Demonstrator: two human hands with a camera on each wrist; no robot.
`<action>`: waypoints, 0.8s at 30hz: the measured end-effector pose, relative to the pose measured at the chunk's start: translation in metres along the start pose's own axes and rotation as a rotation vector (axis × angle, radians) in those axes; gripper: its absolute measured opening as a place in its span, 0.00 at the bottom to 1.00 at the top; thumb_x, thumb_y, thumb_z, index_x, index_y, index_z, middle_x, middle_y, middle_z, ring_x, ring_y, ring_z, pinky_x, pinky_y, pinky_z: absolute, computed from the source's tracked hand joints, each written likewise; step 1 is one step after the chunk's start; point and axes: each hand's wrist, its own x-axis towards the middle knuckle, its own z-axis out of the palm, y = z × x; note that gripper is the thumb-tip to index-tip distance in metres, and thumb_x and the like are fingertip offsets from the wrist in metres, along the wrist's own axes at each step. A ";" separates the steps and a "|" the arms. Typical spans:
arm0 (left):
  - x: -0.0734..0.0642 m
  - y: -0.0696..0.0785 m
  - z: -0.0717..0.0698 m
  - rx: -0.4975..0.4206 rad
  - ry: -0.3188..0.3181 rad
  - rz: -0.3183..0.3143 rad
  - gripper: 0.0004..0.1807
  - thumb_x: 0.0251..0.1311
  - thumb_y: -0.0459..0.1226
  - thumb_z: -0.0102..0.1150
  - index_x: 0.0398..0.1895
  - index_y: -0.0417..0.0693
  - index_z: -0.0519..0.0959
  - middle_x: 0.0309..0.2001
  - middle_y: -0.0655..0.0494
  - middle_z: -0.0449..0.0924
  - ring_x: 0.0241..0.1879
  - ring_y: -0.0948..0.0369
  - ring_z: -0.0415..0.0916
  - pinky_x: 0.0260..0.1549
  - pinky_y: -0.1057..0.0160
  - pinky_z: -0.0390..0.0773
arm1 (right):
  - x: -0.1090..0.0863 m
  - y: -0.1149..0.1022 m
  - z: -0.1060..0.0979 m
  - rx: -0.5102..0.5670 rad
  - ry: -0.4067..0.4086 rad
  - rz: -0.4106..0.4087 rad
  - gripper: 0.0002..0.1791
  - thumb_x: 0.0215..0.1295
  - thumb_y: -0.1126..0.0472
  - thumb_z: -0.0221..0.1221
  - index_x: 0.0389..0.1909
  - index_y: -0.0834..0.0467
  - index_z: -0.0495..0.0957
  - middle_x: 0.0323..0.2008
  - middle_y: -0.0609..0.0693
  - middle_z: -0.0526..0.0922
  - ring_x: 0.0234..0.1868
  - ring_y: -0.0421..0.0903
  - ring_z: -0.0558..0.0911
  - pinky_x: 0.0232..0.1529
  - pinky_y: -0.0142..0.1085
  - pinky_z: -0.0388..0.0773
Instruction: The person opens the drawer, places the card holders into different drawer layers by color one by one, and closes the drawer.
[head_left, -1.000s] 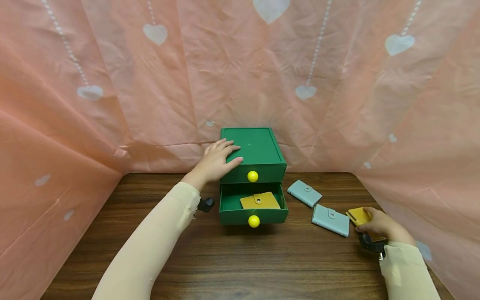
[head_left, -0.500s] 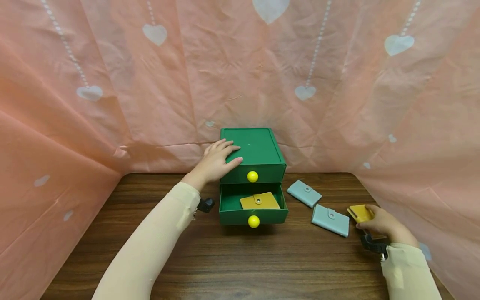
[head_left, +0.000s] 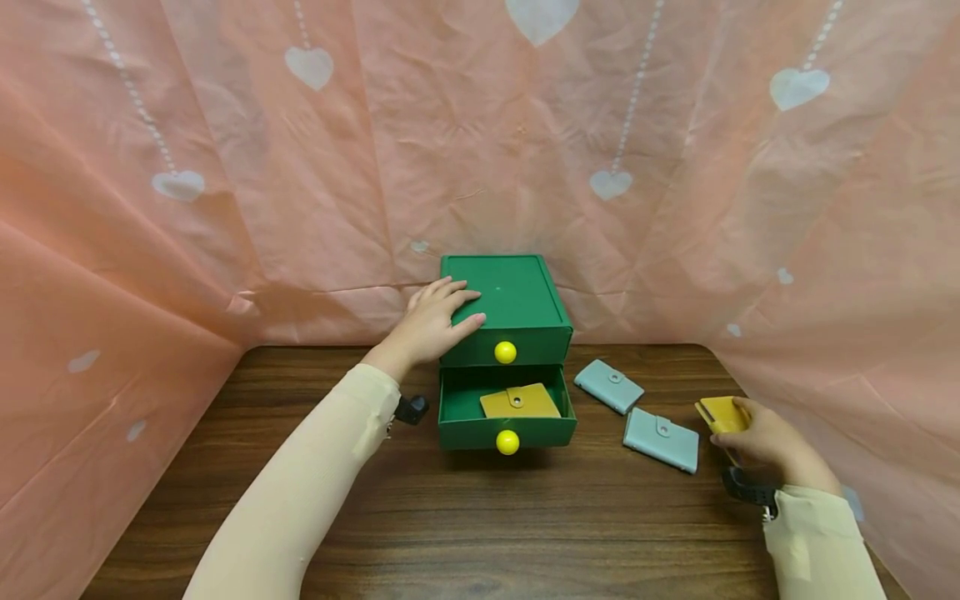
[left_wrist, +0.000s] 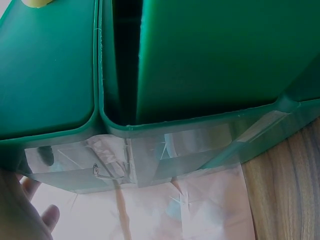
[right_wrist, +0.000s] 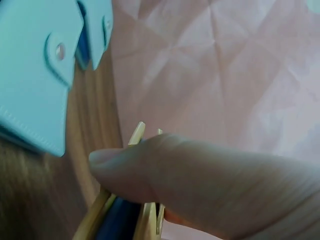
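Head view, stock on the wooden surface (head_left: 480,525): one green cabinet (head_left: 504,292), two drawers, standing at the rear near the pink cloth (head_left: 465,167), which is printed with white hearts. Upper drawer (head_left: 468,348): pushed in, round yellow knob (head_left: 506,352). Lower drawer (head_left: 543,433): drawn out, matching lower knob (head_left: 507,442), containing one mustard wallet (head_left: 525,403), strap and snap uppermost, leaning askew.

Left hand (head_left: 437,321): laid on the cabinet's top at its left side, fingers spread, thumb toward the front edge; sleeve (head_left: 315,475) cream.

Right hand (head_left: 776,442): at the right of the surface, thumb and fingers pinching one yellow wallet (head_left: 723,414). Right wrist view gives the thumb across that item's edge, dark blue filling visible between the covers.

Between cabinet and right hand: two pale blue wallets, both lying flat, strap and snap each. Rear blue wallet (head_left: 607,387), near the cabinet; front blue wallet (head_left: 660,442), just beside the rear one, nearer the yellow item. Whether their corners touch cannot be told.
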 end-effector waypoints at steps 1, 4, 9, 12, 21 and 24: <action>0.000 0.000 0.000 0.001 0.000 0.000 0.33 0.73 0.62 0.40 0.74 0.59 0.67 0.77 0.53 0.56 0.78 0.52 0.41 0.72 0.41 0.42 | 0.000 -0.002 -0.001 0.003 0.008 -0.007 0.51 0.56 0.53 0.70 0.64 0.86 0.55 0.48 0.78 0.73 0.39 0.60 0.76 0.40 0.49 0.74; 0.000 -0.001 0.000 0.001 0.003 0.002 0.33 0.73 0.62 0.40 0.74 0.59 0.67 0.77 0.53 0.56 0.78 0.52 0.41 0.72 0.41 0.42 | -0.001 -0.006 -0.004 0.004 0.034 -0.023 0.52 0.56 0.53 0.71 0.64 0.86 0.55 0.47 0.77 0.74 0.38 0.58 0.77 0.39 0.45 0.73; 0.000 -0.001 0.000 0.000 0.002 0.003 0.33 0.73 0.62 0.40 0.74 0.59 0.67 0.77 0.53 0.56 0.78 0.52 0.41 0.72 0.41 0.42 | -0.004 -0.015 -0.009 -0.013 0.061 -0.022 0.52 0.56 0.52 0.70 0.65 0.85 0.55 0.51 0.80 0.73 0.39 0.59 0.77 0.39 0.47 0.74; 0.000 -0.001 0.000 -0.001 0.001 0.003 0.33 0.72 0.62 0.41 0.74 0.59 0.67 0.77 0.52 0.56 0.78 0.52 0.41 0.72 0.40 0.42 | -0.006 -0.019 -0.011 -0.005 0.067 -0.009 0.53 0.57 0.51 0.70 0.66 0.85 0.54 0.52 0.81 0.72 0.40 0.60 0.77 0.40 0.48 0.74; 0.001 -0.002 0.002 -0.006 0.012 0.005 0.33 0.73 0.62 0.41 0.74 0.59 0.67 0.76 0.52 0.57 0.78 0.51 0.42 0.72 0.42 0.42 | -0.010 -0.030 -0.017 0.016 0.085 0.002 0.53 0.60 0.49 0.69 0.70 0.80 0.52 0.53 0.80 0.71 0.37 0.58 0.78 0.34 0.42 0.73; 0.001 -0.002 0.001 -0.005 0.011 0.005 0.33 0.73 0.62 0.41 0.74 0.59 0.67 0.76 0.52 0.57 0.78 0.51 0.42 0.72 0.42 0.42 | -0.011 -0.034 -0.018 0.015 0.090 -0.002 0.54 0.61 0.48 0.69 0.71 0.79 0.51 0.54 0.79 0.71 0.38 0.58 0.77 0.35 0.42 0.73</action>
